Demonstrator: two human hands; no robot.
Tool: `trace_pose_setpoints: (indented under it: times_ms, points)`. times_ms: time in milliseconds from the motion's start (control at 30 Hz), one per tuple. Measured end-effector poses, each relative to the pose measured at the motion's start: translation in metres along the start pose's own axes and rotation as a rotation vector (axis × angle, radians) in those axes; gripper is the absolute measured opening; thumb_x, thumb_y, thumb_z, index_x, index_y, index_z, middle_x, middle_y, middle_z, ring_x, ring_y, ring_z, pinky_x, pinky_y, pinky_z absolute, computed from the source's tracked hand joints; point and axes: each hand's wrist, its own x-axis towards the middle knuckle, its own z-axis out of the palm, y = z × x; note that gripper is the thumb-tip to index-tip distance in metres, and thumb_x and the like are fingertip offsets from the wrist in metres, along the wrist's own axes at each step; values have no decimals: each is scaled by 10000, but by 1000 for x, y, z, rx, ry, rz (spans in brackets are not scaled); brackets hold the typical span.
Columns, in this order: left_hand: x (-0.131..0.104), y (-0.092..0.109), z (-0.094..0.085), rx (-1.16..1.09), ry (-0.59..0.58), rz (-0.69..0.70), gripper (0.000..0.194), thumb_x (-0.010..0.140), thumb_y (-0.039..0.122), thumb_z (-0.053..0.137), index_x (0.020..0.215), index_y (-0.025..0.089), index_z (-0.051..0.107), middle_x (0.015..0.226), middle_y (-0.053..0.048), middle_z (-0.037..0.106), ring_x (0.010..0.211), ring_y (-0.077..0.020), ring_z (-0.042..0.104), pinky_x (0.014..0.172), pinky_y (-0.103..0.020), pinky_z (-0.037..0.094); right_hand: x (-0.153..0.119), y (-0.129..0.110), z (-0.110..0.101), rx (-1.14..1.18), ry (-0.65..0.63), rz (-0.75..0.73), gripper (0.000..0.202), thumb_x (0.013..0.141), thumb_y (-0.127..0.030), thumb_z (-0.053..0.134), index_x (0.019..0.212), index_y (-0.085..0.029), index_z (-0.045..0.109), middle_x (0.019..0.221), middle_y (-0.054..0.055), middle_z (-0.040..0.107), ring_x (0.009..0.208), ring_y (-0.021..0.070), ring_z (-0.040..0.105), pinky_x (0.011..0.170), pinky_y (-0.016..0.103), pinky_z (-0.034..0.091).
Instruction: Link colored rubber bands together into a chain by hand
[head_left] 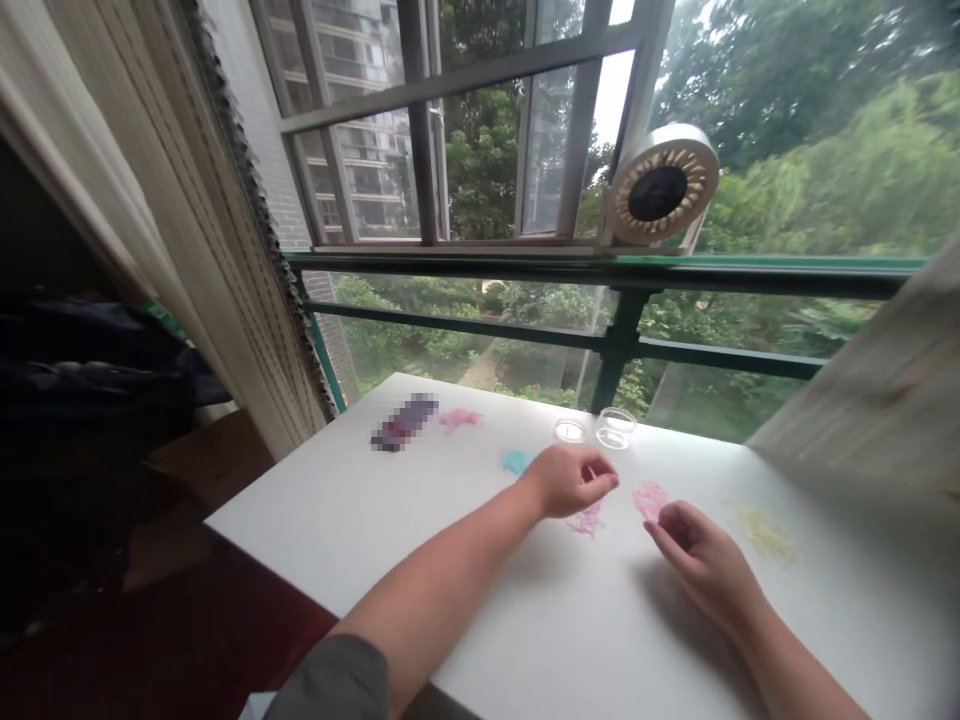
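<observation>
Left hand (576,481) and right hand (701,553) over a white table (547,620).
Both hands are loosely curled, the left at centre, the right at lower right; whether either grips anything cannot be told. A pink pile (648,497) lies at the right fingertips; a purple pile (588,520) shows below the left hand, partly hidden; a blue pile (515,461) shows left of it. Farther out: a yellow pile (769,534) at right, a clear dish (570,432) and clear cup (616,436) above centre-right's piles.
</observation>
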Motion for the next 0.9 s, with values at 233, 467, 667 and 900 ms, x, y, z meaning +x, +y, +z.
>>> trace_pose_setpoints:
  times_ms: [233,467,667,900]
  points:
    - [-1,-50,-43,314,112,-253,137,754,276,576,816,208,677,820,2,701,708,-128,617,659,-213,461,-2,1,-9,-28,84,47,270,807,-435,527,672,-203,491,561,-23,475,504,121,441,489,227,368]
    - [-72,-128,-101,530,413,-602,218,755,225,545,931,158,655,953,-93,669,909,-217,603,835,-309,455,2,3,-5,-5,34,27,254,788,-425,543,672,-202,510,546,-19,496,496,125,461,481,224,382]
    - [-82,-150,-105,583,465,-697,241,748,270,560,940,191,681,973,-76,670,892,-210,615,829,-291,460,1,-2,-8,-16,54,42,252,787,-420,538,668,-199,515,547,-21,497,495,120,457,481,222,381]
    - [-73,-159,-108,611,440,-743,226,780,295,532,885,196,705,946,-90,689,885,-232,617,789,-295,465,2,-8,-7,0,82,33,264,786,-423,533,653,-196,519,530,-21,487,487,117,442,483,230,374]
